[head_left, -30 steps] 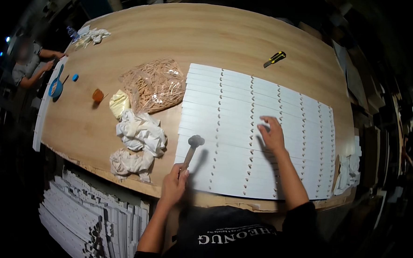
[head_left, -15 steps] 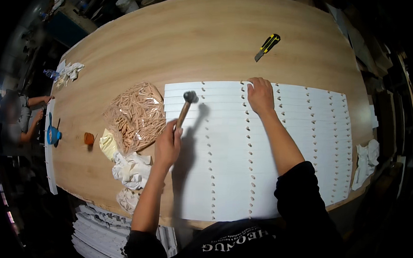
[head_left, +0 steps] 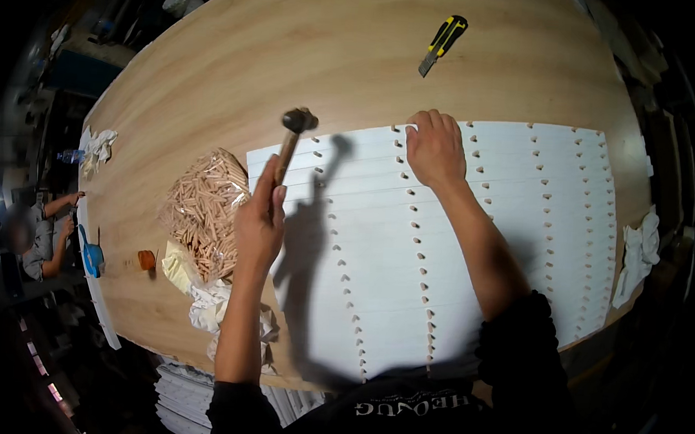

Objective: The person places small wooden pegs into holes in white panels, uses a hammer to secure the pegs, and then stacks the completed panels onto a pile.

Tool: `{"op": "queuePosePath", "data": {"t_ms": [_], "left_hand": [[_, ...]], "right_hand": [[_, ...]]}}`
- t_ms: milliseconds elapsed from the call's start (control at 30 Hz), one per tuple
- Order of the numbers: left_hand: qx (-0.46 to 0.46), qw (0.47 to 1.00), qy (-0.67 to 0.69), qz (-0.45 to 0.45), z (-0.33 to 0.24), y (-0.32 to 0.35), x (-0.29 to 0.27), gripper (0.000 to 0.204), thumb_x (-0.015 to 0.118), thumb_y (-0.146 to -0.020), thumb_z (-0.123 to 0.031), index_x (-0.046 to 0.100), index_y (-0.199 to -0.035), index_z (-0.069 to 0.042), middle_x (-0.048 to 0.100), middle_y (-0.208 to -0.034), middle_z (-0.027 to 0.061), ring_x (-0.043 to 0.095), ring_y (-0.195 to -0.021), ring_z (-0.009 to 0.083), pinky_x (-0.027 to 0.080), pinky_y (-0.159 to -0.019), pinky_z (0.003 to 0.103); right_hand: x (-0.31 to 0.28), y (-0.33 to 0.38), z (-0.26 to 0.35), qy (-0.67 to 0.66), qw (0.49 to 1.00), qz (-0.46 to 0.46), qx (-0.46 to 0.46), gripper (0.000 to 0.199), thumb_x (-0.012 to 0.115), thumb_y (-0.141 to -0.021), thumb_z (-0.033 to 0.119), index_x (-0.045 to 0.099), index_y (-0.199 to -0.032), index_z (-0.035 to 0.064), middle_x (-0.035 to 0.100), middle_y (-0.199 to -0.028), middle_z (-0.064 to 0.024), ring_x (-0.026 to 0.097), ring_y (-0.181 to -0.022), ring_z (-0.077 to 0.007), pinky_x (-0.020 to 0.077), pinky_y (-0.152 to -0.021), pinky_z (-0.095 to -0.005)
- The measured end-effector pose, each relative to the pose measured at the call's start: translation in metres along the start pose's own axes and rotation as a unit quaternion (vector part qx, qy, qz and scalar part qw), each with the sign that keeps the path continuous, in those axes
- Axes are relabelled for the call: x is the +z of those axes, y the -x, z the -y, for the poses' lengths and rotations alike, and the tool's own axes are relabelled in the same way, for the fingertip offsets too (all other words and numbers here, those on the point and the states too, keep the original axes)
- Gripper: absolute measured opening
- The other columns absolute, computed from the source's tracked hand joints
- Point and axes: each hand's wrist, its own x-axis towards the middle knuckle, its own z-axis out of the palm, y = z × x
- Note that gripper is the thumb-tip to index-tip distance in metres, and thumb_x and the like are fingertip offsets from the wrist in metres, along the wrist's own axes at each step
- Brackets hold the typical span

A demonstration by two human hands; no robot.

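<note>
My left hand (head_left: 259,226) is closed around the wooden handle of a hammer (head_left: 290,143), whose dark metal head is up in the air beyond the far left of the white strips. Side by side lie several long white strips (head_left: 377,254), with wooden dowels (head_left: 415,209) standing out of them in rows. My right hand (head_left: 437,149) rests on the farthest strip, its fingers curled over the far edge between two dowel rows. Left of the strips sits a clear plastic bag of loose dowels (head_left: 207,202), partly behind my left hand.
A black and yellow utility knife (head_left: 445,43) lies blade out on the wooden tabletop (head_left: 325,51). Crumpled white cloth (head_left: 211,304), an orange object (head_left: 147,261) and a blue item (head_left: 92,255) are at the left. Another cloth (head_left: 637,260) lies right. A person (head_left: 40,236) is beyond the left edge.
The hammer has moved up and away, its head passing from over the strips to beyond their far edge. My right hand stays at the same edge. The view has shifted slightly.
</note>
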Motion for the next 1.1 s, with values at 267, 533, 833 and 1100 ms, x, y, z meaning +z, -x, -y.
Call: {"op": "queuePosePath", "data": {"t_ms": [267, 533, 833, 1100], "left_hand": [[-0.012, 0.999, -0.036, 0.010, 0.009, -0.006, 0.004, 0.041, 0.050, -0.095, -0.024, 0.045, -0.136, -0.018, 0.056, -0.063, 0.0155, 0.054, -0.050, 0.0280, 0.042, -0.051, 0.040], [-0.057, 0.998, -0.003, 0.003, 0.015, 0.008, 0.009, 0.043, 0.048, -0.096, -0.021, 0.043, -0.137, -0.012, 0.059, -0.068, 0.0115, 0.052, -0.052, 0.0226, 0.045, -0.055, 0.034], [-0.025, 0.999, -0.039, 0.021, 0.011, 0.029, 0.005, 0.044, 0.050, -0.094, -0.019, 0.043, -0.137, -0.019, 0.054, -0.061, 0.0160, 0.053, -0.050, 0.0275, 0.041, -0.050, 0.040], [-0.067, 0.996, -0.044, 0.042, 0.008, 0.024, 0.006, 0.044, 0.049, -0.095, -0.020, 0.042, -0.138, -0.015, 0.058, -0.065, 0.0152, 0.056, -0.054, 0.0279, 0.045, -0.054, 0.038]], "right_hand": [[-0.003, -0.005, 0.002, -0.013, 1.000, -0.015, -0.005, 0.012, 0.056, -0.083, 0.016, 0.056, -0.090, 0.0062, 0.056, -0.091, -0.0099, 0.052, -0.094, -0.0267, 0.0393, -0.090, -0.0388], [-0.003, -0.002, 0.006, -0.010, 1.000, -0.008, 0.001, 0.012, 0.055, -0.083, 0.016, 0.056, -0.090, 0.0060, 0.055, -0.091, -0.0101, 0.052, -0.094, -0.0267, 0.0392, -0.090, -0.0384], [-0.002, -0.004, 0.006, -0.008, 1.000, -0.001, 0.001, 0.011, 0.058, -0.083, 0.012, 0.056, -0.092, 0.0078, 0.055, -0.091, -0.0089, 0.051, -0.093, -0.0284, 0.0387, -0.089, -0.0394], [-0.001, -0.004, 0.004, -0.014, 1.000, -0.026, -0.007, 0.011, 0.058, -0.082, 0.011, 0.056, -0.093, 0.0078, 0.055, -0.092, -0.0094, 0.051, -0.093, -0.0290, 0.0386, -0.089, -0.0399]]}}
